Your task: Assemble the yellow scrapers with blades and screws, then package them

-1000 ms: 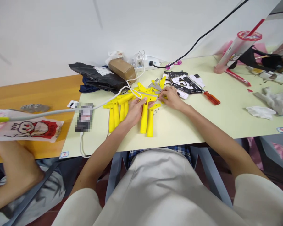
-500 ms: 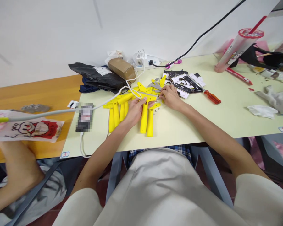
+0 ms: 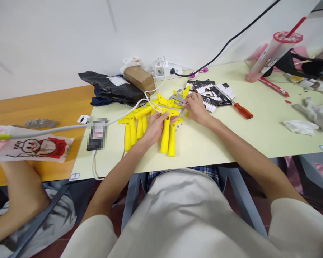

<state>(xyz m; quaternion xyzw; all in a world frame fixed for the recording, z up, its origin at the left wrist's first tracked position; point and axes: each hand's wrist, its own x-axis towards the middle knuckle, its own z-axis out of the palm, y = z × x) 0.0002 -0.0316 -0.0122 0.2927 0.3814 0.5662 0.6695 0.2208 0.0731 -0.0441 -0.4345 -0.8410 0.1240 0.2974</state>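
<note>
One yellow T-shaped tool (image 3: 165,136) gripped in our left hand (image 3: 154,127), shaft pointing toward us; our right hand (image 3: 197,108) just right of crosspiece, fingers bent, hold unclear.

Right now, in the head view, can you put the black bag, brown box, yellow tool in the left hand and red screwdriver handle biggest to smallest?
1. Black bag
2. Brown box and yellow tool: unsure, similar lengths, and the tool looks nearer the camera
3. Red screwdriver handle
</note>
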